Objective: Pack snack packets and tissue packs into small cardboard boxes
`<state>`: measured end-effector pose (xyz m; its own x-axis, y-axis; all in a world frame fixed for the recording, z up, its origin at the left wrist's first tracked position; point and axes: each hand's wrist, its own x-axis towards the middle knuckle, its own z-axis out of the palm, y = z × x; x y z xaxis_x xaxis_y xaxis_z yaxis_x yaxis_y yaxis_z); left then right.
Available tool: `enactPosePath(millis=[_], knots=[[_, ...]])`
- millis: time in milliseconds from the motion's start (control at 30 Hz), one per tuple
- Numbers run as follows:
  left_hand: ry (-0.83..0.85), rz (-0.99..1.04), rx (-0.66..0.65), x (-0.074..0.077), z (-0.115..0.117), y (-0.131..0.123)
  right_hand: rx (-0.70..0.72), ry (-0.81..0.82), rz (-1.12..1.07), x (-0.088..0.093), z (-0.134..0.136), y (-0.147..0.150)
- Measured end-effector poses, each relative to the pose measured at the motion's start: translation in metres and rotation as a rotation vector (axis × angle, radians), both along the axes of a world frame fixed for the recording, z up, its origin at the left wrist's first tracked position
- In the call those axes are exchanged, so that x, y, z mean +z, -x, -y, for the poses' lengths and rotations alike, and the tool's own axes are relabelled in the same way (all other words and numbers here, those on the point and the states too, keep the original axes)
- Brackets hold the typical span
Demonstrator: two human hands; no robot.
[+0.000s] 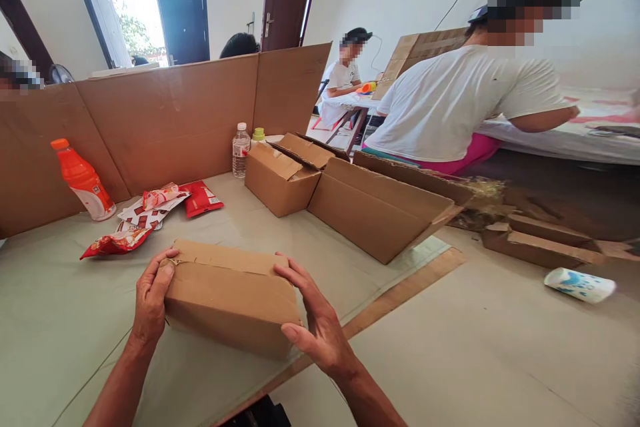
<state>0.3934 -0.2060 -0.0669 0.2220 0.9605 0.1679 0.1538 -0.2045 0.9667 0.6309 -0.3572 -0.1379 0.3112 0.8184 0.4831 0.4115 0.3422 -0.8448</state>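
A small brown cardboard box [230, 297] is between my two hands, just above or on the table's front part; I cannot tell whether it touches the surface. Its top flaps are closed along a seam. My left hand [154, 290] grips the left end, thumb on the top edge. At the right end, my right hand [315, 320] has its fingers on the top corner and its thumb against the lower side. Beyond the box lie red snack packets [203, 199] and a crumpled red-and-white wrapper [120, 240].
An orange bottle [83, 177] and a clear water bottle [241, 150] stand near a tall cardboard screen [175, 120]. Open cardboard boxes [375, 207] occupy the table's right side. A paper cup [580, 285] lies on the floor. A person in white [450, 107] sits at the right.
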Motion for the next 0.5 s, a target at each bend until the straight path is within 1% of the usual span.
enactPosePath(millis=[167,367,500], knots=[[-0.003,0.02,-0.039,-0.004,-0.002,0.002,-0.011,-0.037,0.003,-0.004,-0.003,-0.003],[0.036,0.036,-0.063,-0.007,-0.002,0.01,0.019,-0.051,0.006,-0.001,-0.002,-0.002],[0.06,0.056,-0.067,-0.013,0.0,0.014,0.024,-0.04,0.028,0.0,-0.002,-0.003]])
